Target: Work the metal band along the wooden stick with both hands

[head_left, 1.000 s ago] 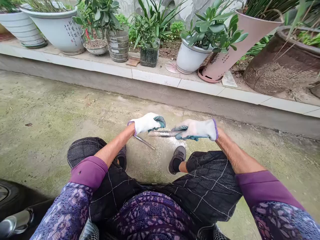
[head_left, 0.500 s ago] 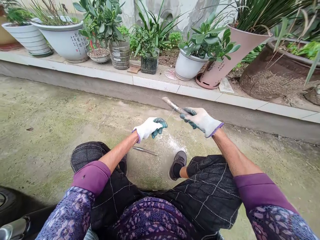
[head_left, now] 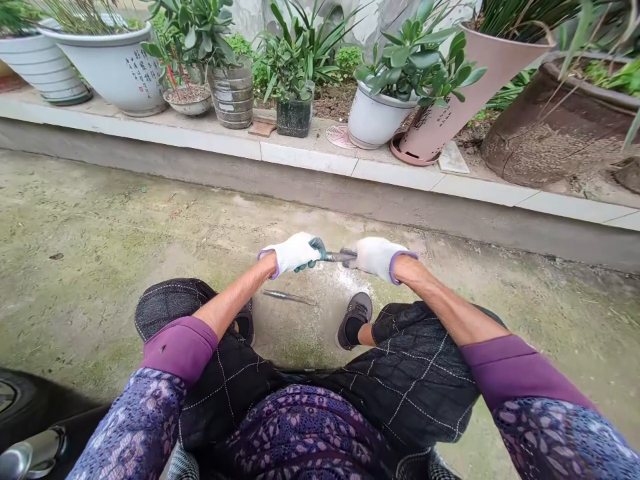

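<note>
I sit over a concrete floor with both hands in white gloves with green fingertips. My right hand [head_left: 376, 257] is closed round a grey metal rod [head_left: 338, 257] held level in front of my knees. My left hand [head_left: 295, 252] is closed in a pinch at the rod's left end; what it pinches is too small to make out. A second thin metal rod [head_left: 289, 297] lies on the ground between my two dark shoes [head_left: 355, 316]. Pale dust marks the concrete under my hands.
A raised tiled ledge [head_left: 310, 160] runs across the back with several potted plants, among them a white pot [head_left: 373, 120] and a tilted pink pot [head_left: 450, 100]. A dark rounded object with a chrome part [head_left: 30, 447] sits at the lower left.
My right hand had swung the rod up and away from my left hand; now it has brought it back down level, with its end meeting my left hand again.
</note>
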{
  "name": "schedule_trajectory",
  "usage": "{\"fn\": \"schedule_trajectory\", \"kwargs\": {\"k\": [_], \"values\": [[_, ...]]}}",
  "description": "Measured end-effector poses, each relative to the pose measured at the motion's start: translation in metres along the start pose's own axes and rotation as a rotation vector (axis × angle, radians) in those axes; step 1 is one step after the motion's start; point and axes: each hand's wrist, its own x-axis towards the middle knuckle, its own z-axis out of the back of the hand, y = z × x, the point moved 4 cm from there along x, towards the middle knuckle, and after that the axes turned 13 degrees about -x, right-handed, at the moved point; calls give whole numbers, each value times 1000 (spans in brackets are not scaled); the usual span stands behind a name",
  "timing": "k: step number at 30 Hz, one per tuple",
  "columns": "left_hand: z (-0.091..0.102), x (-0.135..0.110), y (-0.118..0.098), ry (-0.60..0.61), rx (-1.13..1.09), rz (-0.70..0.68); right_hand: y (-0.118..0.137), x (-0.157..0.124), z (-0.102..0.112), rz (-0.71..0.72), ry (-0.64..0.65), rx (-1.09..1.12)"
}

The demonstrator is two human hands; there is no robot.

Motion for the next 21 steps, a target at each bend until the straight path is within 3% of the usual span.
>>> {"fn": "schedule_trajectory", "kwargs": {"k": [5,9,13,17,19,21], "values": [[3,1,-4,-67,-255,-55,-22,5,32,-139,-202,-55],[4,5,0,-85,-366,-82,-20,-7,39,-164,-223,350],[9,7,3,-109,-369,-118,-3,-18,30,-42,-7,664],[10,3,-1,63,-243,-170,9,-27,24,158,337,621],[10,0,-2,116,-156,-136,9,-32,24,201,402,559],[11,-1,-2,87,-63,-82,6,-33,23,132,346,507]]}}
